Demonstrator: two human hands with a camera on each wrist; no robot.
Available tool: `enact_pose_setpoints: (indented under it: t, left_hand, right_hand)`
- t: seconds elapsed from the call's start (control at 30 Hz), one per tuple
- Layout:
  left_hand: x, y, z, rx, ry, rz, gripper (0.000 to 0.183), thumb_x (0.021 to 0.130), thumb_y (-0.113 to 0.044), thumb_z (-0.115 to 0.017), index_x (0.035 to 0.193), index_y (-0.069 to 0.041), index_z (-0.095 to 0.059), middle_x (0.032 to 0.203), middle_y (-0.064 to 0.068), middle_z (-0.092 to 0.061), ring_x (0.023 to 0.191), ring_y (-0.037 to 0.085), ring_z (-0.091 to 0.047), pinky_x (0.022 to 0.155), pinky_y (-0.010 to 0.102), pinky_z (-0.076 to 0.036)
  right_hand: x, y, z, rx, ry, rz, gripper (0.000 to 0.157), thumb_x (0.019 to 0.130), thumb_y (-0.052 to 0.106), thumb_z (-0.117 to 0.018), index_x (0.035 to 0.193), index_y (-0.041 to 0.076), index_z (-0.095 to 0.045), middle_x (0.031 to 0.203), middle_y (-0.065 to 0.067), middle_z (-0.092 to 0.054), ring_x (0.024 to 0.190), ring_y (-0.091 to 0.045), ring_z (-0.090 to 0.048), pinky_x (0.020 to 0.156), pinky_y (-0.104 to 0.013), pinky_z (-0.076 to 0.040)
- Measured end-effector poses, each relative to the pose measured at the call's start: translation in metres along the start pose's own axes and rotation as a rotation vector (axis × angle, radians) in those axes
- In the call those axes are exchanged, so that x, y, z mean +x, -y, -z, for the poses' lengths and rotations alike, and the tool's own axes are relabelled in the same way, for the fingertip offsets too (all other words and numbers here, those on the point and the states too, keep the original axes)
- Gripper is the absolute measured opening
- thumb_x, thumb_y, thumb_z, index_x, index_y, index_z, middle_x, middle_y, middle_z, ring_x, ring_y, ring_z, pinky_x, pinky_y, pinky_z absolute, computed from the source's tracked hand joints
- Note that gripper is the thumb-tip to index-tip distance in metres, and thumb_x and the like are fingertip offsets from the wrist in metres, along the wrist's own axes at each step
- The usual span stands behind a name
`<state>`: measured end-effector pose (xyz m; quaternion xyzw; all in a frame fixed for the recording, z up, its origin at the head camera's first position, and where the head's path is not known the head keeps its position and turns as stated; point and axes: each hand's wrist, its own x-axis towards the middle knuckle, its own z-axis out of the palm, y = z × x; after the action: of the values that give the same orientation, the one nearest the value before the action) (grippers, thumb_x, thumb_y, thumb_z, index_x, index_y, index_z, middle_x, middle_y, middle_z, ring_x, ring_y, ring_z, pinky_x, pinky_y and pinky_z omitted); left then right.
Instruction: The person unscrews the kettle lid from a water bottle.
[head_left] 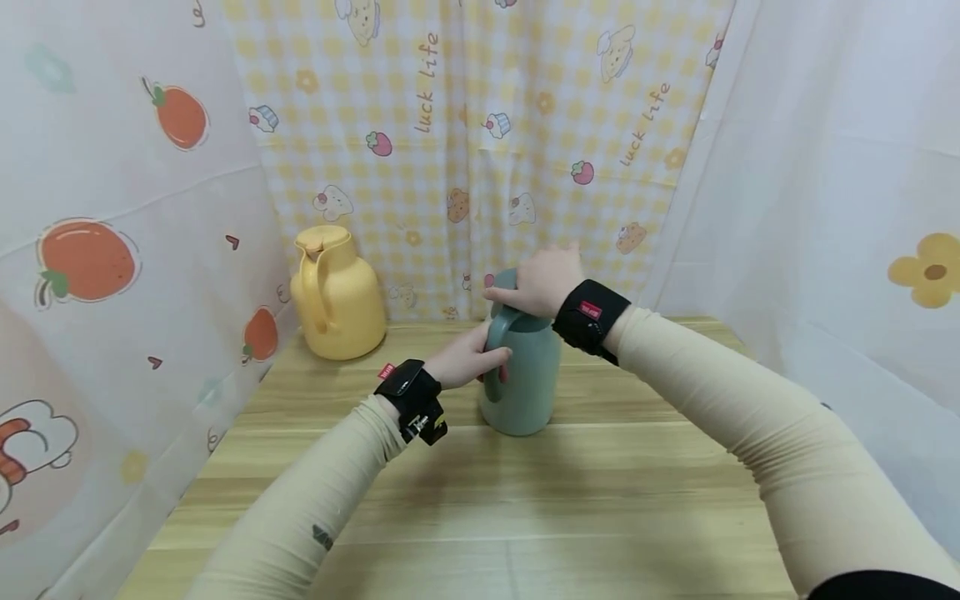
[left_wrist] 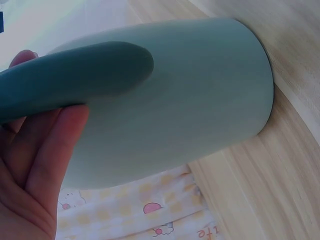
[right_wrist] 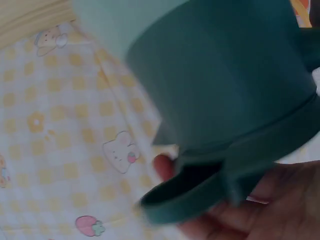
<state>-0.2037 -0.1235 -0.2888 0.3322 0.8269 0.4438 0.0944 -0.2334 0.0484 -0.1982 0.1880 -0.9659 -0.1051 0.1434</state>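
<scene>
A grey-green jug [head_left: 532, 379] with a side handle [left_wrist: 100, 70] stands upright on the wooden table near its middle. My left hand [head_left: 467, 358] grips that handle from the left, its fingers wrapped behind it in the left wrist view. Over the top of the jug, my right hand [head_left: 547, 279] holds the darker green lid [right_wrist: 270, 135]. The right wrist view shows a loop-like flap [right_wrist: 172, 212] sticking out from the lid, with fingers curled against its far side. Part of the lid is hidden by the right hand in the head view.
A yellow jug [head_left: 352, 300] with its own lid and handle stands at the back left of the wooden table [head_left: 420, 517]. Patterned curtains [head_left: 420, 167] close in the back, and pale ones hang along both sides.
</scene>
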Motion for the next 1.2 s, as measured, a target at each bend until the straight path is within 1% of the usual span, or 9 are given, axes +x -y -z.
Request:
enact_pose_setpoints:
  t: [0.1, 0.17, 0.3, 0.4, 0.67, 0.83, 0.93, 1.1, 1.2]
  left_hand:
    - [-0.003, 0.000, 0.001, 0.006, -0.013, -0.004, 0.012, 0.102, -0.016, -0.047, 0.104, -0.005, -0.052, 0.079, 0.005, -0.066, 0.070, 0.018, -0.055, 0.062, 0.029, -0.044]
    - [-0.004, -0.001, 0.002, 0.004, -0.009, -0.011, 0.013, 0.101, -0.017, -0.047, 0.105, -0.005, -0.051, 0.080, 0.005, -0.066, 0.070, 0.018, -0.055, 0.062, 0.029, -0.045]
    - [-0.006, 0.000, 0.001, -0.010, 0.015, -0.010, 0.014, 0.101, -0.016, -0.048, 0.109, -0.006, -0.050, 0.080, 0.004, -0.066, 0.070, 0.018, -0.057, 0.061, 0.029, -0.045]
    - [-0.006, 0.000, 0.003, -0.019, 0.026, -0.016, 0.014, 0.101, -0.015, -0.048, 0.111, -0.005, -0.048, 0.081, 0.004, -0.066, 0.071, 0.018, -0.057, 0.061, 0.030, -0.045]
    - [-0.002, 0.000, 0.005, -0.020, 0.054, -0.019, 0.016, 0.101, -0.017, -0.049, 0.112, -0.006, -0.048, 0.082, 0.004, -0.067, 0.073, 0.018, -0.059, 0.063, 0.033, -0.047]
    - [-0.002, 0.001, 0.005, -0.033, 0.067, -0.019, 0.016, 0.101, -0.016, -0.049, 0.111, -0.005, -0.048, 0.084, 0.004, -0.068, 0.075, 0.018, -0.060, 0.064, 0.036, -0.048]
    - [-0.002, 0.001, 0.005, -0.032, 0.064, -0.019, 0.015, 0.100, -0.017, -0.049, 0.111, -0.005, -0.048, 0.084, 0.004, -0.068, 0.076, 0.017, -0.060, 0.064, 0.034, -0.048]
    - [0.000, 0.001, 0.005, -0.029, 0.063, -0.026, 0.016, 0.100, -0.017, -0.049, 0.111, -0.005, -0.048, 0.083, 0.005, -0.068, 0.076, 0.017, -0.060, 0.064, 0.034, -0.048]
    - [0.000, 0.001, 0.004, -0.022, 0.063, -0.021, 0.017, 0.101, -0.017, -0.050, 0.112, -0.005, -0.049, 0.083, 0.004, -0.068, 0.076, 0.017, -0.061, 0.066, 0.038, -0.050]
  right_hand:
    - [0.005, 0.011, -0.004, -0.038, 0.000, -0.024, 0.069, 0.093, 0.071, -0.026, 0.052, 0.018, -0.040, 0.063, -0.005, -0.047, 0.088, -0.035, -0.056, 0.090, -0.064, -0.034]
    - [0.007, 0.015, -0.006, -0.075, -0.011, -0.018, 0.068, 0.097, 0.065, -0.025, 0.051, 0.018, -0.042, 0.068, -0.008, -0.050, 0.095, -0.040, -0.054, 0.094, -0.067, -0.030]
    - [0.008, 0.013, -0.013, -0.106, -0.036, 0.047, 0.067, 0.099, 0.060, -0.028, 0.050, 0.016, -0.042, 0.065, -0.008, -0.049, 0.082, -0.034, -0.053, 0.083, -0.052, -0.040]
    - [0.010, 0.010, -0.014, -0.092, -0.040, 0.101, 0.067, 0.099, 0.060, -0.028, 0.051, 0.016, -0.041, 0.064, -0.006, -0.045, 0.077, -0.030, -0.048, 0.074, -0.043, -0.040]
    - [0.012, 0.000, -0.011, -0.018, 0.014, 0.145, 0.065, 0.098, 0.061, -0.031, 0.056, 0.014, -0.047, 0.078, -0.011, -0.050, 0.087, -0.032, -0.047, 0.080, -0.045, -0.042]
    - [0.012, -0.003, -0.012, -0.015, 0.004, 0.188, 0.064, 0.098, 0.059, -0.033, 0.055, 0.013, -0.045, 0.081, -0.012, -0.050, 0.085, -0.030, -0.045, 0.075, -0.040, -0.042]
    - [0.012, -0.005, -0.012, -0.017, -0.009, 0.221, 0.065, 0.099, 0.058, -0.034, 0.055, 0.011, -0.048, 0.082, -0.013, -0.051, 0.084, -0.029, -0.045, 0.073, -0.038, -0.043]
    - [0.015, -0.012, -0.014, -0.017, -0.043, 0.275, 0.066, 0.098, 0.057, -0.037, 0.070, 0.004, -0.062, 0.084, -0.014, -0.054, 0.084, -0.029, -0.046, 0.074, -0.038, -0.045]
    - [0.014, -0.016, -0.016, -0.009, -0.067, 0.307, 0.065, 0.098, 0.056, -0.039, 0.079, 0.000, -0.064, 0.082, -0.013, -0.054, 0.081, -0.028, -0.044, 0.072, -0.037, -0.044]
